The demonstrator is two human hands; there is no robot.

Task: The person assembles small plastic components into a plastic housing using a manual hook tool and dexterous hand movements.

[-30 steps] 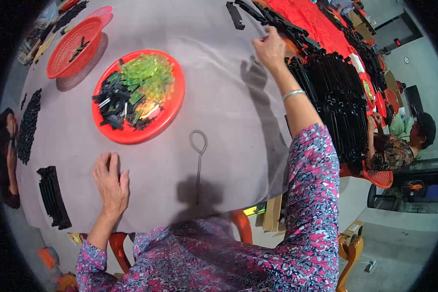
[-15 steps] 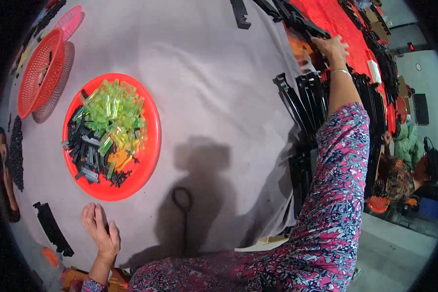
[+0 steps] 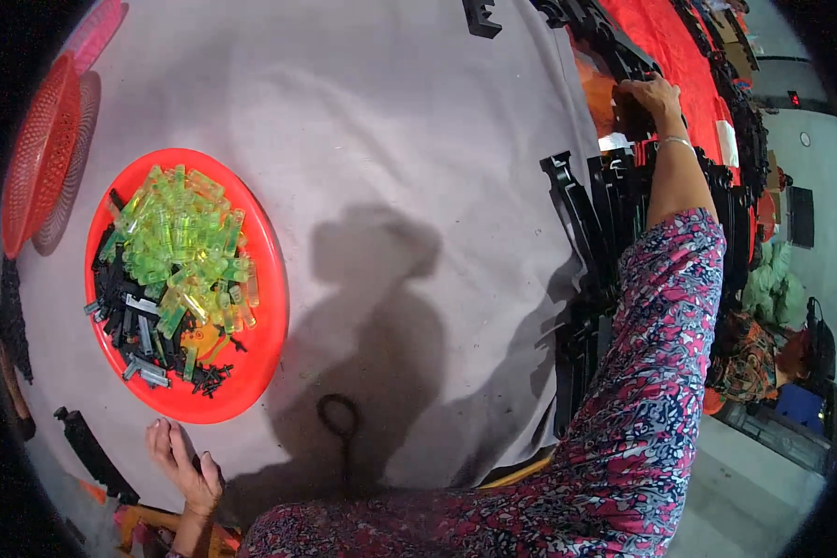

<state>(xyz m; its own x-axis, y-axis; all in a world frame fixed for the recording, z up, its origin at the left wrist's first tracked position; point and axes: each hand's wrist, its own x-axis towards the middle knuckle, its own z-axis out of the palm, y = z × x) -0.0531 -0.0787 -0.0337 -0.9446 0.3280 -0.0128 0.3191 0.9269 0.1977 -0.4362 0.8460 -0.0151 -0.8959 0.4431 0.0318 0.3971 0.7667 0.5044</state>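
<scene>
My right arm stretches to the far right. There my right hand [image 3: 658, 97] has its fingers bent over the end of a long black plastic part [image 3: 614, 42], part of its grip hidden. Below it, a row of similar black parts [image 3: 577, 209] lies along the table's right edge. My left hand [image 3: 184, 468] rests on the grey cloth with fingers stretched, thumb apart and nothing held. Just beyond it sits a red round tray [image 3: 268, 321]. It holds a heap of clear yellow-green plastic pieces [image 3: 181, 228] and small black and grey pieces [image 3: 139, 325].
A red mesh basket [image 3: 45, 153] stands at the left, with a pink one [image 3: 93, 33] behind it. Single black parts lie at the near left [image 3: 93, 456] and far edge [image 3: 481, 17]. A red cloth [image 3: 665, 46] lies beyond my right hand. Another person [image 3: 763, 358] is at the right.
My right hand's fingers, spread before, are now bent onto the black part. The view has shifted, so the tray and basket appear farther left. My left hand still rests near the tray.
</scene>
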